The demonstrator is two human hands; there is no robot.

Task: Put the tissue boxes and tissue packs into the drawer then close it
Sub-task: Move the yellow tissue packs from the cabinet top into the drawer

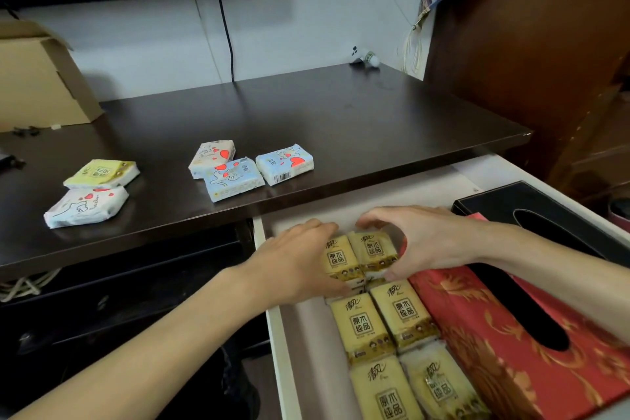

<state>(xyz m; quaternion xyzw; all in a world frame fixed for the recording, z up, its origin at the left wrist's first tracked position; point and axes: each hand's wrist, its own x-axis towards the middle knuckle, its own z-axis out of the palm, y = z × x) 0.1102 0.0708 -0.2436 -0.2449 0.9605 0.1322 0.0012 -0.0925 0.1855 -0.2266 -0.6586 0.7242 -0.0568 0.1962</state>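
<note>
Both grips reach into the open drawer (279, 344): left hand (300, 262) lies flat against two yellow tissue packs (358, 257), right hand (419, 242) arches over them, thumb and fingers pinching. Five packs (235, 169) lie on the desk (341, 119).

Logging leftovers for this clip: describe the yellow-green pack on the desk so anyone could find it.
On the dark desk top, look at the left-hand pair of packs. The yellow-green pack is the farther one, partly overlapping the white pack with red hearts. It is the only yellow one outside the drawer.
</note>
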